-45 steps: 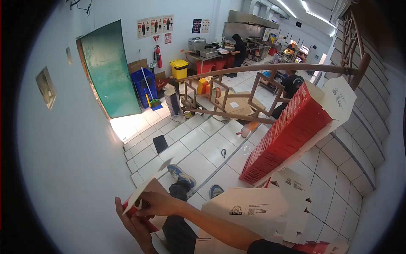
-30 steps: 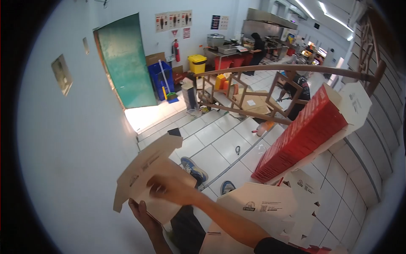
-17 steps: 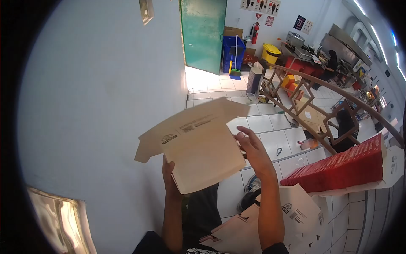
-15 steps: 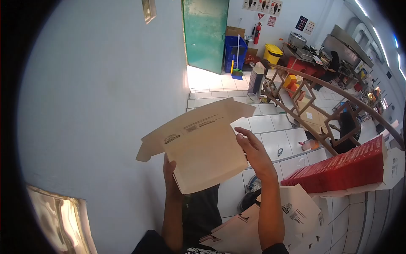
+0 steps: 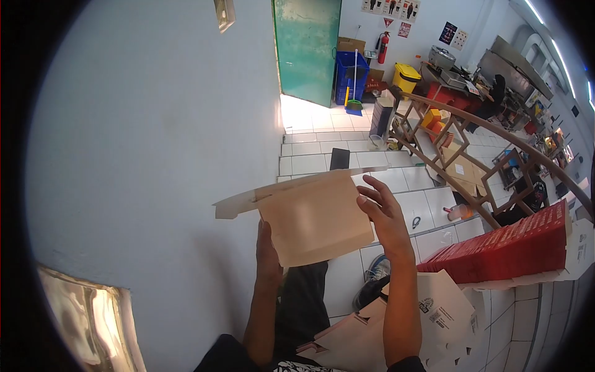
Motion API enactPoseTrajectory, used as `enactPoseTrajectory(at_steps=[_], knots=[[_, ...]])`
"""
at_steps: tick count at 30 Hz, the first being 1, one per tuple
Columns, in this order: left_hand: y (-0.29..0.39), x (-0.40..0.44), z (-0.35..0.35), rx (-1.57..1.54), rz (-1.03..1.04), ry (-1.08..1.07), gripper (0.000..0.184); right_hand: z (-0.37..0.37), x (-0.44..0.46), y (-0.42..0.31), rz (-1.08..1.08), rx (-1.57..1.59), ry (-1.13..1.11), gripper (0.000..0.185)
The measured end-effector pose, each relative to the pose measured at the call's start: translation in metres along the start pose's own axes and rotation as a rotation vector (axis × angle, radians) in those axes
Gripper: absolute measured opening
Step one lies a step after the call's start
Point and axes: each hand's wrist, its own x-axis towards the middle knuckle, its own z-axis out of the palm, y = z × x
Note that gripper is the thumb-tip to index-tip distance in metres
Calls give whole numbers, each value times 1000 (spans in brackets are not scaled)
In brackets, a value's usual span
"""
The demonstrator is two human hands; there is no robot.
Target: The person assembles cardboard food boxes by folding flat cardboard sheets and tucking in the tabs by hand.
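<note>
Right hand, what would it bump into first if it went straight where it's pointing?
The right hand would probably bump the cardboard's raised flap, just past its fingertips; how far apart they are is unclear.

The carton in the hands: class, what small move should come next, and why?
Probably fold the wide end flap in towards the broad panel of the carton, using the right hand. The flap stands unfolded at the far edge, its ends jutting past both sides, while the left hand supports one side and the right is at the other.
</note>
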Motion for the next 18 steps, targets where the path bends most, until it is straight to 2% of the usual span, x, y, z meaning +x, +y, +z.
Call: enactPoseTrajectory(at_steps=[2, 11, 14, 18], knots=[[1, 0, 0, 8, 24, -6, 50, 0, 0, 0, 6, 0, -16, 57], [2, 0, -2, 255, 88, 51, 53, -1, 2, 3, -35, 19, -85, 57], [-3, 3, -7, 194, 79, 43, 56, -1, 0, -1, -50, 14, -97, 56], [-5, 4, -6, -102, 53, 30, 61, 1, 0, -2, -65, 47, -76, 57]])
